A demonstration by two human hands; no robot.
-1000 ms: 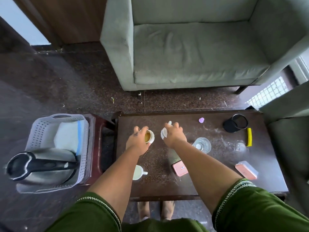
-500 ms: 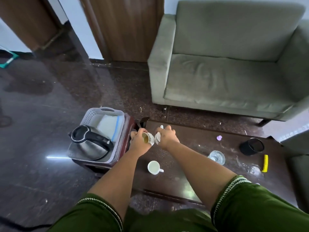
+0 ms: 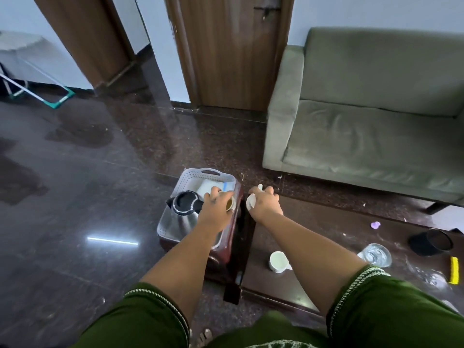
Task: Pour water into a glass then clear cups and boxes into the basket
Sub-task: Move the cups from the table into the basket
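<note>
My left hand (image 3: 216, 205) grips a small white cup with brownish liquid (image 3: 230, 203), held over the right edge of the white perforated basket (image 3: 187, 175). My right hand (image 3: 263, 202) holds a second white cup (image 3: 250, 201) above the left end of the dark coffee table (image 3: 313, 222), just right of the basket. Inside the basket lie a steel kettle with a black lid (image 3: 184, 207) and a white box (image 3: 209, 188). Another white cup (image 3: 278, 261) stands on the table near my right forearm. A clear glass of water (image 3: 375, 254) sits further right.
The basket rests on a small dark red stool (image 3: 232, 237) beside the table. A black cup (image 3: 433, 242), a yellow item (image 3: 454, 270) and a purple bit (image 3: 375, 225) lie at the table's right. A green sofa (image 3: 376, 121) stands behind; glossy dark floor lies left.
Both hands have carried their cups leftward from over the table toward the basket; my left hand is now over the basket. The view has swung left and up.
</note>
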